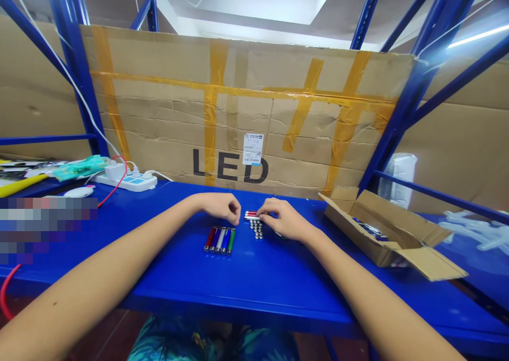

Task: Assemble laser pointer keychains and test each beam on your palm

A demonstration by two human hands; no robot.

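My left hand [223, 207] is closed, its fingers curled and thumb pressed in, just above a row of slim metallic pen-like tubes [219, 240] in red, purple, silver, blue and green. What its fingertips hold, if anything, is too small to make out. To the right, my right hand [280, 218] has thumb and finger closed at the end of a silver tube [251, 218], which lies beside a red tube [250, 212]. Right below these, several small round silver pieces [256, 228] lie in rows on the blue table [254, 281]. A small dark item is partly hidden under my right hand.
An open cardboard box [374, 236] with metallic items inside stands at the right. A white power strip [129, 181] with cables sits at the back left. Behind the table rises a large taped cardboard sheet [167, 122], between blue metal posts [73, 59].
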